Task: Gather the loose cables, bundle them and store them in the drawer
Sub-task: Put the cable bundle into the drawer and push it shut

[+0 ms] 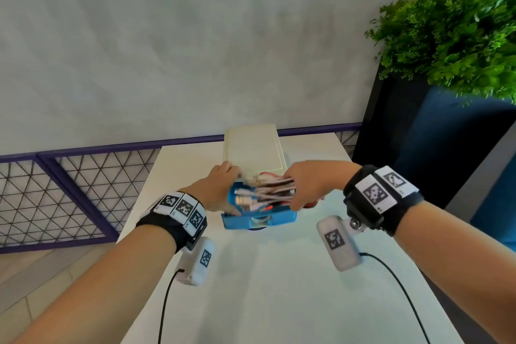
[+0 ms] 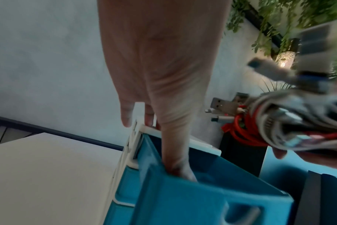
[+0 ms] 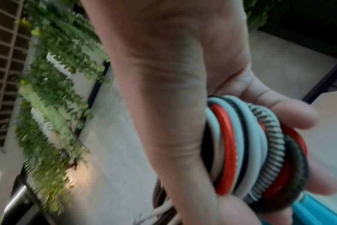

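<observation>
Right hand (image 1: 310, 186) gripped cable bundle (image 1: 268, 193) over open blue drawer (image 1: 259, 218); left hand (image 1: 220, 190), fingers straight, thumb hooked inside drawer.

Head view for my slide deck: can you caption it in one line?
Right hand lowers a bundle of red and white cables into the open blue plastic drawer, steadied by the left hand.

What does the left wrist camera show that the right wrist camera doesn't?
Only the left wrist view: the left hand with its thumb hooked inside the blue drawer, and the cables' USB plugs sticking out. Only the right wrist view: the right hand with fingers curled round the looped end of the cable bundle. Both show the bundle's red and white cables, blue drawer plastic and green plants.
</observation>
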{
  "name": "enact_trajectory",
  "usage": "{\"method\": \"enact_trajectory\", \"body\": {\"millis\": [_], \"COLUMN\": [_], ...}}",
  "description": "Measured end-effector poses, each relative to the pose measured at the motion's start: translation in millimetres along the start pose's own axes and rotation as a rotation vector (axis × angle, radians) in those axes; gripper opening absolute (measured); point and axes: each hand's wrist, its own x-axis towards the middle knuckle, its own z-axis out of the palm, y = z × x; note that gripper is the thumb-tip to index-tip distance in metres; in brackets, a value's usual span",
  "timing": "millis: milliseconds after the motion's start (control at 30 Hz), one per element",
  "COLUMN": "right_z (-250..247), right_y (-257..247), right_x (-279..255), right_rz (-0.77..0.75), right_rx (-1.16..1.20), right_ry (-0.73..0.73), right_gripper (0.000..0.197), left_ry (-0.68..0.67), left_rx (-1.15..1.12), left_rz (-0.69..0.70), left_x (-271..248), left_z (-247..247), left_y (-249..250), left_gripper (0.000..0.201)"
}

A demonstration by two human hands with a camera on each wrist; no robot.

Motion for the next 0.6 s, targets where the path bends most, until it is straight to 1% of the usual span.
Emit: {"method": "enact_trajectory", "body": {"millis": [100,133,200,233,267,333,400,467,533,600], "right_z": [-8.7,-8.1,-3.1,1.2,6.2,17.6,28.5,36.2,39.6,43.7], "right_y": [6.0,4.6,-2.0,-7.4,-13.0,-24.7,-36.8,-44.7,-48.2,-48.1], "right_x": [4.5,6.2,8.8,10.4,12.4,18.3,26.9,37.0,47.6,58.8], "right_rz": [0.116,0.148,0.18,0.193,0.21,0.243,0.254,0.26,0.285,0.319], "right_rx": [0.138,0.153,0.142,0.113,0.063,-0.067,-0.221,-0.295,-0.242,-0.135], "right_ry": [0.055,0.047,-0.036,-0.07,-0.078,-0.054,-0.052,-0.057,-0.009,0.075], "right_gripper": [0.032,0.032,0.019,0.014,0.016,0.021,0.015,0.013,0.011,0.014], "left_ry": [-0.158,-0.198,-0.223,-0.221,-0.214,-0.196,-0.184,-0.174,-0.163,-0.161], "left_rx": [0.04,0.048,0.027,0.005,-0.018,-0.039,-0.033,-0.023,-0.054,-0.118], "left_rz": [-0.045,-0.056,-0.055,-0.06,-0.067,-0.079,-0.078,-0.07,-0.059,-0.04], "left_x": [-4.3,-5.3,-7.2,-8.0,-8.6,-9.9,-11.8,-13.2,-14.1,-16.1], "left_z": [-5.2,-5.8,-7.0,-7.3,-7.4,-6.8,-4.0,-1.5,-0.6,-0.4], "left_y": [4.6,6.4,9.2,9.1,8.7,8.3,9.8,11.5,10.7,8.3], "left_gripper": [0.111,0.118,0.124,0.126,0.126,0.126,0.125,0.124,0.12,0.114]}}
